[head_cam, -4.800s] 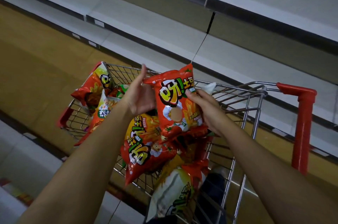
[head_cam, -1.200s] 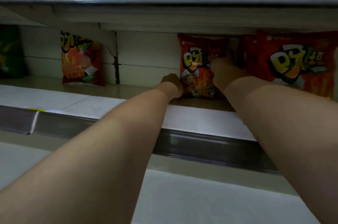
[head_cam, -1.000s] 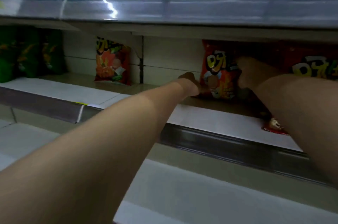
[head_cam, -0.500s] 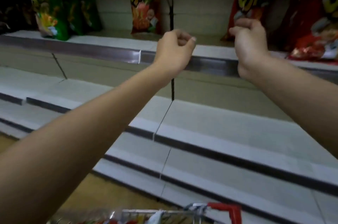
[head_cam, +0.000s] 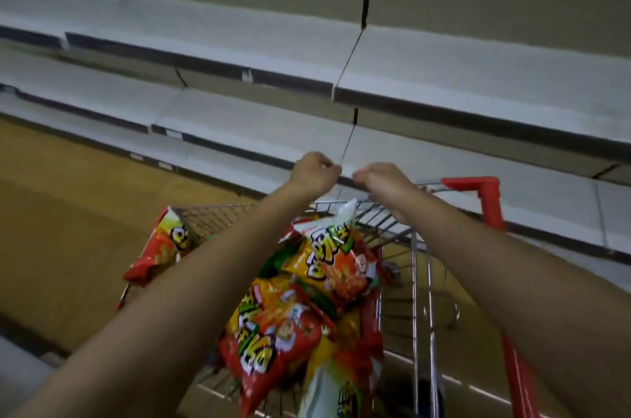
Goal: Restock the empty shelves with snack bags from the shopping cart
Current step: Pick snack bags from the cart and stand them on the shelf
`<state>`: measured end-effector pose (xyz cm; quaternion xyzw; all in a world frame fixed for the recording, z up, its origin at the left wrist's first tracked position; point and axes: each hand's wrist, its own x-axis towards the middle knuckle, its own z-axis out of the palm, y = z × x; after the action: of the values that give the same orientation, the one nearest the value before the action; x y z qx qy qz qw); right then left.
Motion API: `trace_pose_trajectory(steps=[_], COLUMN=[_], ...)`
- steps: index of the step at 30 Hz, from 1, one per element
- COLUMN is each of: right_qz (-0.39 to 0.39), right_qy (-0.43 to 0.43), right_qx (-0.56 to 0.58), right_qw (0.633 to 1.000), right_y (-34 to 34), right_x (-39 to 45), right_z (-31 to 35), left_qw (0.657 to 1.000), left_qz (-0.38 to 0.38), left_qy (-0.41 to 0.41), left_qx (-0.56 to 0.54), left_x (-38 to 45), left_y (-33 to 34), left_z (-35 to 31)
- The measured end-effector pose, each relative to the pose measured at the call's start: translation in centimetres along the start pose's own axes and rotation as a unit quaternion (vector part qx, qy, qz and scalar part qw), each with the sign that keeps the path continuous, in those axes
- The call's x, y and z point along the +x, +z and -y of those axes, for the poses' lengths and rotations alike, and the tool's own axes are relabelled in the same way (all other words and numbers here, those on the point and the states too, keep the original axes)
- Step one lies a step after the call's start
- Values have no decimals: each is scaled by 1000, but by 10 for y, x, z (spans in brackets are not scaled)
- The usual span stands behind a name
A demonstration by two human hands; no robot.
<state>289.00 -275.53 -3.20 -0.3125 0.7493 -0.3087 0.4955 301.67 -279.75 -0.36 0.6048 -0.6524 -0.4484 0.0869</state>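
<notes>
Left hand [head_cam: 316, 173] raised above the far end of the shopping cart [head_cam: 421, 267], fingers curled into a loose fist, nothing in it; right hand [head_cam: 382, 180] just beside it, same pose, fingers curled, nothing held; the two fists near each other but apart; both forearms stretched out over the cart basket.

Snack bags [head_cam: 273, 325] piled in the cart below the arms; mostly red-orange packs with yellow lettering; one [head_cam: 333, 260] stands propped near the top of the pile, just under the right wrist; another [head_cam: 160, 246] hangs over the cart's left rim, partly hidden by the left forearm; a pale bag [head_cam: 333, 393] at the near end, cut by the frame edge.

Cart is wire mesh with a red handle [head_cam: 486, 193] at its right side; it stands on a brownish floor [head_cam: 58, 212], close to the shelves.

Shelves [head_cam: 239, 38] run in stepped rows beyond the hands, grey-white decks with dark front strips; no bags on the rows in view; frame is motion-blurred, fine detail not readable.
</notes>
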Motion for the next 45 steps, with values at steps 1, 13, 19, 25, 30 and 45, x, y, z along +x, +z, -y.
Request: trace_pose_trajectory(steps=[1, 13, 19, 25, 30, 45], right_qz=[9, 85, 107, 112, 94, 3], right_qy=[22, 118, 88, 59, -12, -240], right_qx=[-24, 101, 126, 213, 282, 268], right_qw=[999, 984, 982, 969, 955, 933], right_y=[7, 52, 45, 29, 15, -61], right_x=[2, 20, 20, 12, -5, -124], right_z=[-18, -134, -132, -102, -44, 182], left_qw=[1000, 956, 926, 903, 890, 937], left_qz=[20, 189, 227, 321, 397, 259], left_qy=[-18, -190, -211, -168, -98, 128], left_qx=[12, -122, -216, -229, -203, -195], left_x=[-1, -21, -13, -8, -15, -73], left_y=[8, 91, 76, 37, 0, -155], left_z=[18, 134, 143, 143, 114, -32])
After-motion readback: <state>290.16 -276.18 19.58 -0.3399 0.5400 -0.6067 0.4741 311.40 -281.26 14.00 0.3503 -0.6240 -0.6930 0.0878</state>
